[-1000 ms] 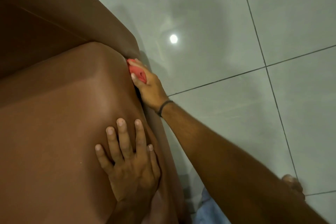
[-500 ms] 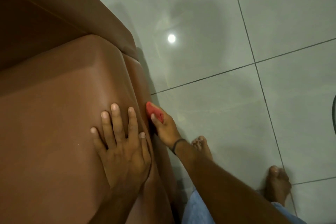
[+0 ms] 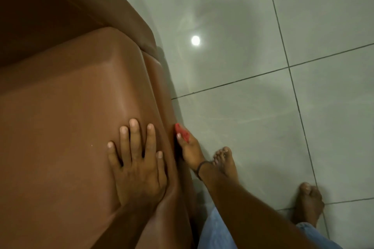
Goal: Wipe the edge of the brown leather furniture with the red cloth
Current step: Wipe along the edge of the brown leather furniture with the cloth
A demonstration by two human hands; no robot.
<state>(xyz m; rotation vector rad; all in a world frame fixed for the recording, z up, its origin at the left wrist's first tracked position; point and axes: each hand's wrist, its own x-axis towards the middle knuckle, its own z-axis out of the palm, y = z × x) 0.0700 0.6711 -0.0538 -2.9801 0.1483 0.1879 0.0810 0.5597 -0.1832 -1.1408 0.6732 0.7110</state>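
Below, brown leather furniture, glossy tiled floor

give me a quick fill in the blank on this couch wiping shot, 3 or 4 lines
1. The right hand presses a ____ cloth against the furniture's side edge.
2. The left hand lies flat, fingers spread, on the ____ leather furniture.
3. A dark band sits on the ____ wrist.
4. The floor is covered in pale ____.

Missing words: red; brown; right; tiles

Head cam, steep downward view, close over furniture edge & floor
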